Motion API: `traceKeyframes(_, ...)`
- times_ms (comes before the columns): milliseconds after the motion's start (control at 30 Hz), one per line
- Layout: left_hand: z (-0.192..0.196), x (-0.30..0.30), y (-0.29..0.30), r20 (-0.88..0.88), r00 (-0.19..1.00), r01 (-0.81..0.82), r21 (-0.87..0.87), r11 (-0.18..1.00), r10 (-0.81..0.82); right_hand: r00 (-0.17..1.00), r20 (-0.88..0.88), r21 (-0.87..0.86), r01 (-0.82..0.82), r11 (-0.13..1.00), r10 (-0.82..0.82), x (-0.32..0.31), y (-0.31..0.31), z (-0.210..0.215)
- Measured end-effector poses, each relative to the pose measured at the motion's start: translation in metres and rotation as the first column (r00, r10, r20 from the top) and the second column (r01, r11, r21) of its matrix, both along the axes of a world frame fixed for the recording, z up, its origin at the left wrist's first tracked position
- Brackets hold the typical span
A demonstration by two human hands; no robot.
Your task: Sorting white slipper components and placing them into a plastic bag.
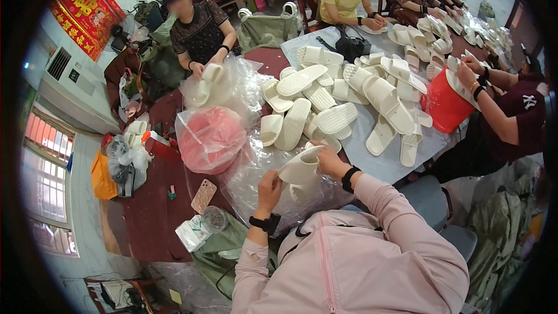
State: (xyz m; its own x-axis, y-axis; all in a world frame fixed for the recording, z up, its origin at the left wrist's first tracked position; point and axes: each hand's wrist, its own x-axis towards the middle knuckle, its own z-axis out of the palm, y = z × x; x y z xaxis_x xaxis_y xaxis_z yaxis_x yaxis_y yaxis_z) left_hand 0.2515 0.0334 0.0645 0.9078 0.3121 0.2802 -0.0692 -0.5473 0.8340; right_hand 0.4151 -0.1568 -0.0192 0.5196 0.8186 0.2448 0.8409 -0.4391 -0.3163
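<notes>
crowded workroom, tiled floor, barred window on my left, red wall hanging up in the corner. we're all sat around a long table (pixel 157 209) with a dark maroon top, grey cloth laid over the far half. table's pretty packed: a heap of cream foam slides (pixel 325 102) with ribbed soles fills the middle, a pink bundle in a clear plastic bag (pixel 210 138) sits left of it, and a red plastic bucket (pixel 444 104) stands at the right edge. only bare patch is by my left elbow, where a phone in a patterned case (pixel 203 195) lies flat.

my left hand (pixel 269 186) and right hand (pixel 329 160) are apart, each gripping one end of a cream foam slipper (pixel 300 170), held over crinkly clear plastic sheeting (pixel 250 177) just in front of my chest.
</notes>
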Motion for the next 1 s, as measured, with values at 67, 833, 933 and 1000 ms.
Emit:
traceKeyframes(67,0.012,0.0,0.005,0.113,0.993,0.028,0.097,0.995,-0.039,1.0,-0.006,-0.038,0.0,0.999,0.0,-0.003,-0.001,0.001)
traceKeyframes(833,-0.007,-0.011,0.01,0.119,0.893,-0.39,-0.28,0.877,0.435,-0.273,-0.926,0.062,0.571,0.819,0.26,-0.047,-0.026,0.091)
traceKeyframes(933,-0.02,-0.005,0.009,0.049,0.913,-0.336,-0.473,0.815,0.405,-0.399,-0.79,0.121,0.642,0.757,0.465,-0.049,-0.025,0.086)
traceKeyframes(1000,-0.023,-0.002,0.006,0.015,0.92,-0.321,-0.544,0.775,0.392,-0.271,-0.896,0.117,0.622,0.774,0.353,-0.048,-0.022,0.08)
